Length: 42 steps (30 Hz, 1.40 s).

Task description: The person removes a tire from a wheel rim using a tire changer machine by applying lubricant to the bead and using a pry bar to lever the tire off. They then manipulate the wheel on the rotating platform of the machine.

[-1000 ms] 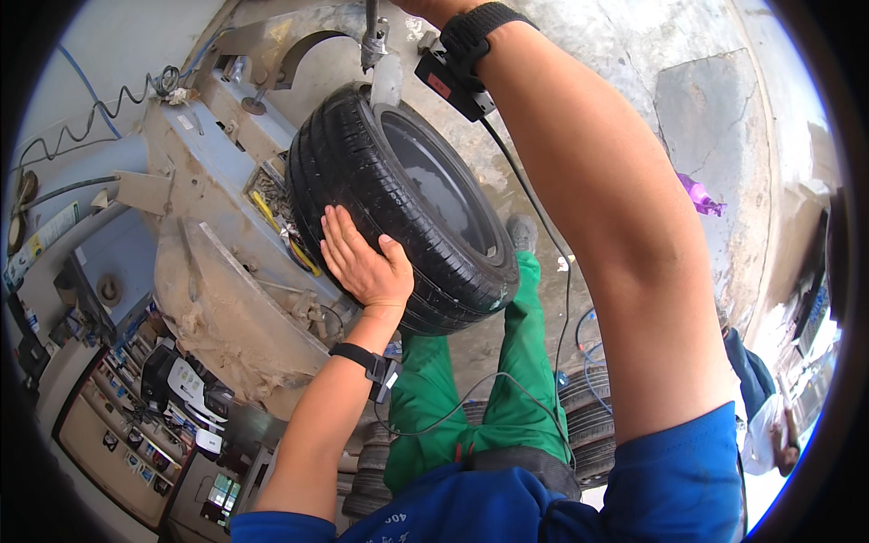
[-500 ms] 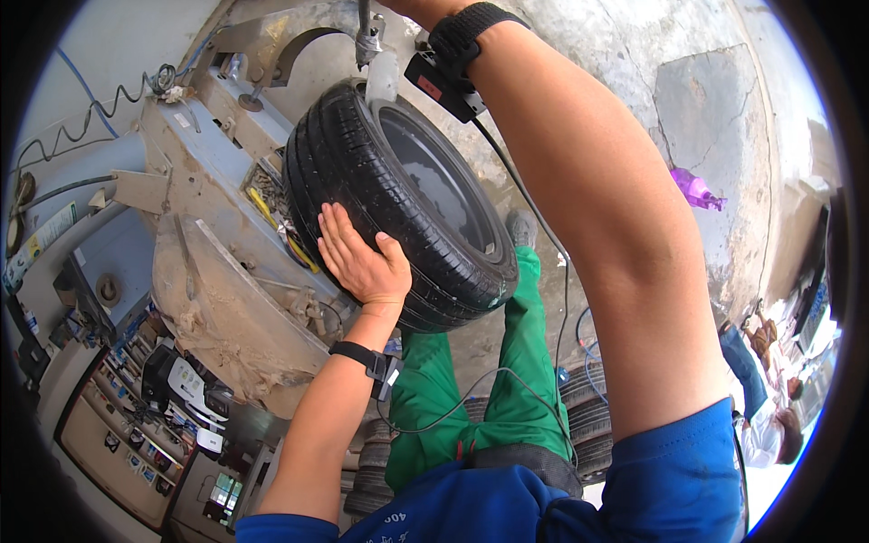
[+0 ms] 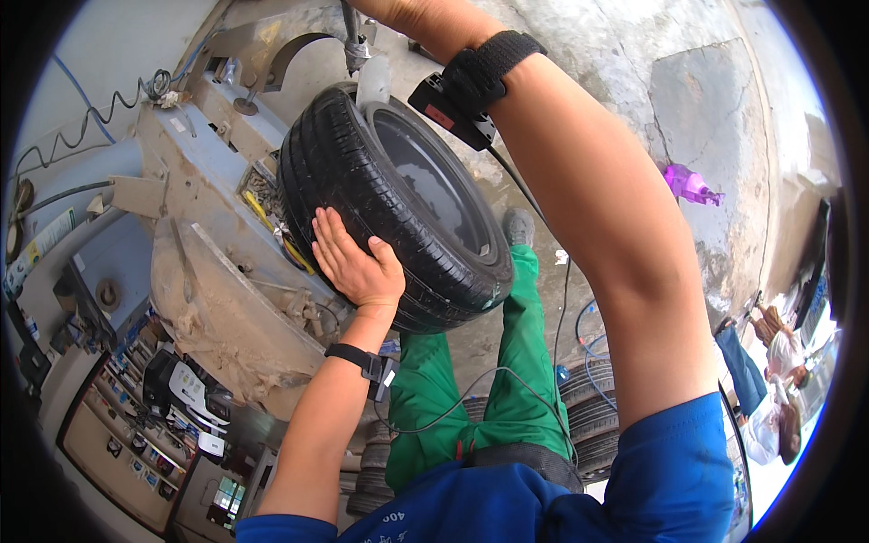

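My left hand [image 3: 358,262] lies open, fingers extended, against the tread of a black tire [image 3: 416,294] on a dark rim [image 3: 421,172], tilted against a dusty grey machine [image 3: 199,136]. A pale curved plate [image 3: 373,86] on a vertical metal rod [image 3: 353,41] meets the tire's upper edge. My right hand [image 3: 403,18] reaches past the top edge near that rod; its fingers are out of frame, so what they grip is hidden. Black straps with small boxes are on both wrists.
Stacked tires [image 3: 588,407] lie behind my legs. Cables [image 3: 579,344] trail over the cracked concrete floor, where a purple plastic object [image 3: 688,185] lies at right. Other people [image 3: 783,380] are at the far right. Hoses [image 3: 90,109] and shelving [image 3: 122,425] are at left.
My right arm has shifted left, its wrist lower in the frame. The tire, rod and my left hand sit slightly farther left. More of the people at right shows.
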### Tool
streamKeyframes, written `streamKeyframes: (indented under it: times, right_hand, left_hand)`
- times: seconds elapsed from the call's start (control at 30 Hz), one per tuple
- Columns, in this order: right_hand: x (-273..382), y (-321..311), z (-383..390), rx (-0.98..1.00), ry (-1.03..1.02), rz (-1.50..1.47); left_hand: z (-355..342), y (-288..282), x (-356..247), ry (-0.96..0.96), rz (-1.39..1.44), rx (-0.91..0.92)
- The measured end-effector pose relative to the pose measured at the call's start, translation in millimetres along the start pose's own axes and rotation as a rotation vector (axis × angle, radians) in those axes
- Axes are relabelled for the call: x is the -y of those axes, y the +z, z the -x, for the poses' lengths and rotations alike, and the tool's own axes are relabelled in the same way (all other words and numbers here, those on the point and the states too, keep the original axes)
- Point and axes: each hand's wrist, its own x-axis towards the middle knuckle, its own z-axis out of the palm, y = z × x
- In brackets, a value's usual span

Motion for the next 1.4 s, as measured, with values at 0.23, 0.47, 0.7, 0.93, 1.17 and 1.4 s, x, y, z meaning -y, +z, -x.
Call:
streamKeyframes:
  times: [0.23,0.47,0.7,0.93,1.17,1.4]
  right_hand:
    - [16,30,12,0.317,-0.024,0.250]
    - [12,37,14,0.420,-0.015,0.491]
    - [7,32,4,0.470,-0.022,0.572]
    - [-4,19,-21,0.412,-0.109,0.480]
    - [-1,-7,-37,0.355,-0.080,0.467]
    - [-9,-17,-55,0.353,-0.074,0.532]
  left_hand:
    - [0,2,4,-0.011,-0.007,0.009]
    - [0,5,0,0.003,0.008,0.004]
    - [0,2,0,0.000,-0.014,0.014]
    - [-3,-1,3,0.008,-0.001,-0.010]
    - [-7,-2,-9,0.000,0.002,0.012]
    - [-10,-4,-8,-0.007,-0.012,0.030]
